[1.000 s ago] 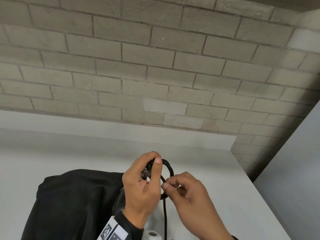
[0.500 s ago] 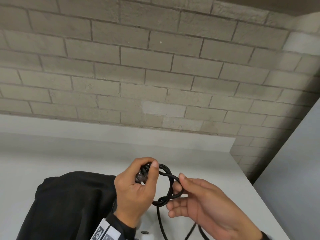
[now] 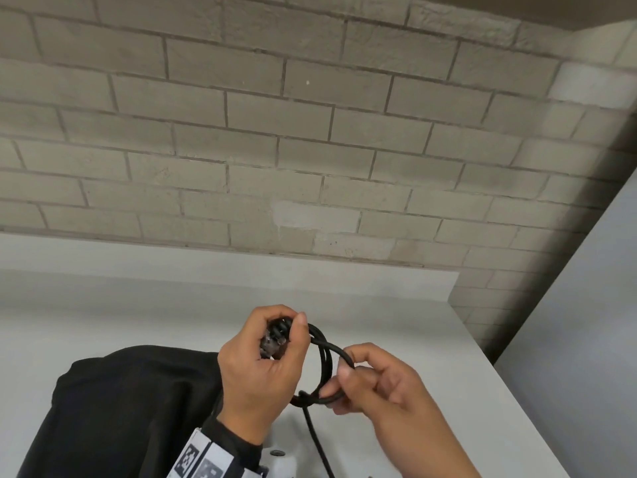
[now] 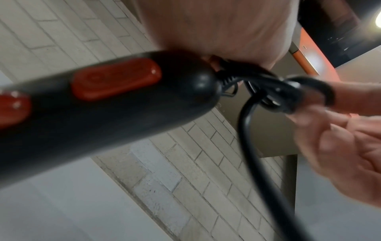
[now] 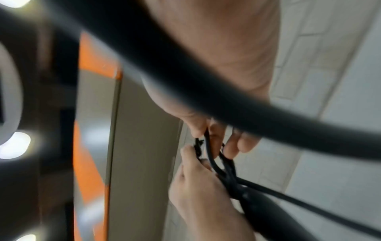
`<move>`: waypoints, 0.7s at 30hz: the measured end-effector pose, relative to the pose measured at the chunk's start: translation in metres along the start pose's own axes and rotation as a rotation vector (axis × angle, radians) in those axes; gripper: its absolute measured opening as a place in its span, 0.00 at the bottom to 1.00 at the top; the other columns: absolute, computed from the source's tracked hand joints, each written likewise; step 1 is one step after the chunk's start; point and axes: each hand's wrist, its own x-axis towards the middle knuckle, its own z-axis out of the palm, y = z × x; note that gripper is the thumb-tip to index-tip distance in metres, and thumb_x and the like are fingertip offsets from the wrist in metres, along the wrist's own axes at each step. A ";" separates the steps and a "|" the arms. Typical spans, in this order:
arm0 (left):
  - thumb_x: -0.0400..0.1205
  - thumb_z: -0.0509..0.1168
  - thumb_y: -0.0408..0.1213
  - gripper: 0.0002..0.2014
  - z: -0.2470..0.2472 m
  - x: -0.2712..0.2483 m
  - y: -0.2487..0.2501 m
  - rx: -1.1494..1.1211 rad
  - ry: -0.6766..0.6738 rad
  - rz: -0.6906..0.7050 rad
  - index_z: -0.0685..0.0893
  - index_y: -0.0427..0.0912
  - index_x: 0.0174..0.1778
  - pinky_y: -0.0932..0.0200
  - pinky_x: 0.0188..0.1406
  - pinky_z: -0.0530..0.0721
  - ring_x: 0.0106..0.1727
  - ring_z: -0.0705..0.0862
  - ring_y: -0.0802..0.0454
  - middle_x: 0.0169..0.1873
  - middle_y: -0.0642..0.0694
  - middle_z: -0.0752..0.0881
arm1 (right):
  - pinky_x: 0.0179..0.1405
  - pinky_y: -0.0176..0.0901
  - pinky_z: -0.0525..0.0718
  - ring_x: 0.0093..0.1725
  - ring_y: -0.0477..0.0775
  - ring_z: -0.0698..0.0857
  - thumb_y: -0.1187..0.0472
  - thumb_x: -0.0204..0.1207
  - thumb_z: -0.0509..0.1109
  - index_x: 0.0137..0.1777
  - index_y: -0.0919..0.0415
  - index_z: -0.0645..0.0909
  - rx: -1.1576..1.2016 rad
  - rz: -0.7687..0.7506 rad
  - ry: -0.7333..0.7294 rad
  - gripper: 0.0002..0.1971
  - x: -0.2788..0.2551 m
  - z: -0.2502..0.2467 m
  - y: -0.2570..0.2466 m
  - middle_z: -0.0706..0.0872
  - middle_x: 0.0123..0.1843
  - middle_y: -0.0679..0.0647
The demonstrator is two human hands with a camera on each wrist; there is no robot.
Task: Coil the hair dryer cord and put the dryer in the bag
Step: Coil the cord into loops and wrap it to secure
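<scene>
The cord [image 3: 324, 360] is bunched into a few small loops above the table [image 3: 431, 357]. One side is gripped in the curled left hand [image 3: 265, 367] along with the dryer [image 4: 98, 114] handle, and the newest loop is pinched by the right hand [image 3: 375, 384]. The bag [image 3: 131, 405] is just to the left. If that pinch gets eased too early, the loops could probably spring open, and the loose tail might get snagged.
</scene>
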 end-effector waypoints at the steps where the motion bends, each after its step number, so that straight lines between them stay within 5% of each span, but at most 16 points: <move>1: 0.79 0.67 0.47 0.04 0.000 0.000 0.000 -0.004 -0.005 -0.003 0.82 0.52 0.41 0.76 0.28 0.75 0.28 0.82 0.61 0.36 0.58 0.85 | 0.38 0.44 0.85 0.32 0.56 0.86 0.57 0.74 0.72 0.43 0.65 0.82 0.137 0.072 -0.026 0.09 0.002 -0.004 -0.002 0.88 0.31 0.58; 4: 0.79 0.67 0.46 0.04 0.000 -0.001 0.000 -0.021 -0.032 0.006 0.83 0.51 0.42 0.78 0.29 0.74 0.29 0.82 0.63 0.36 0.59 0.85 | 0.28 0.48 0.80 0.22 0.56 0.73 0.55 0.75 0.71 0.39 0.68 0.83 0.444 0.257 -0.055 0.15 0.002 -0.009 -0.010 0.69 0.20 0.56; 6: 0.79 0.67 0.47 0.03 0.001 -0.001 -0.001 -0.028 -0.021 -0.011 0.82 0.54 0.42 0.75 0.26 0.76 0.27 0.82 0.61 0.34 0.58 0.85 | 0.28 0.48 0.78 0.22 0.54 0.70 0.47 0.74 0.74 0.37 0.67 0.83 0.499 0.240 -0.098 0.20 0.002 -0.011 -0.006 0.64 0.18 0.52; 8: 0.78 0.67 0.48 0.03 0.001 0.001 -0.002 -0.036 0.018 -0.041 0.82 0.55 0.41 0.71 0.24 0.77 0.25 0.82 0.58 0.33 0.56 0.85 | 0.35 0.44 0.80 0.26 0.52 0.74 0.46 0.67 0.80 0.39 0.62 0.85 0.359 0.114 -0.190 0.18 0.001 -0.011 0.003 0.72 0.21 0.52; 11: 0.78 0.67 0.47 0.05 0.001 0.002 -0.002 -0.018 0.027 -0.031 0.83 0.51 0.41 0.75 0.27 0.76 0.27 0.82 0.60 0.34 0.55 0.85 | 0.49 0.42 0.80 0.44 0.52 0.85 0.59 0.68 0.80 0.43 0.54 0.85 0.067 -0.045 -0.266 0.07 -0.006 -0.003 0.017 0.89 0.43 0.53; 14: 0.79 0.67 0.47 0.06 0.002 0.001 -0.002 -0.008 0.007 -0.027 0.83 0.49 0.41 0.72 0.26 0.77 0.27 0.83 0.59 0.35 0.54 0.86 | 0.58 0.42 0.81 0.60 0.51 0.86 0.61 0.71 0.78 0.49 0.53 0.84 0.003 -0.094 -0.228 0.08 -0.011 0.008 0.028 0.88 0.58 0.48; 18: 0.79 0.67 0.46 0.06 0.003 0.002 -0.003 0.010 0.013 -0.016 0.83 0.48 0.41 0.74 0.27 0.76 0.28 0.83 0.59 0.37 0.53 0.86 | 0.64 0.41 0.80 0.61 0.52 0.87 0.60 0.76 0.74 0.51 0.60 0.79 -0.061 -0.138 -0.155 0.09 -0.015 0.009 0.029 0.92 0.52 0.55; 21: 0.79 0.67 0.46 0.06 0.002 0.006 -0.004 0.002 0.038 -0.026 0.83 0.49 0.41 0.77 0.27 0.74 0.27 0.82 0.59 0.37 0.54 0.85 | 0.58 0.40 0.83 0.48 0.53 0.91 0.52 0.72 0.73 0.48 0.52 0.85 -0.051 -0.156 -0.021 0.07 -0.018 0.007 0.023 0.93 0.41 0.59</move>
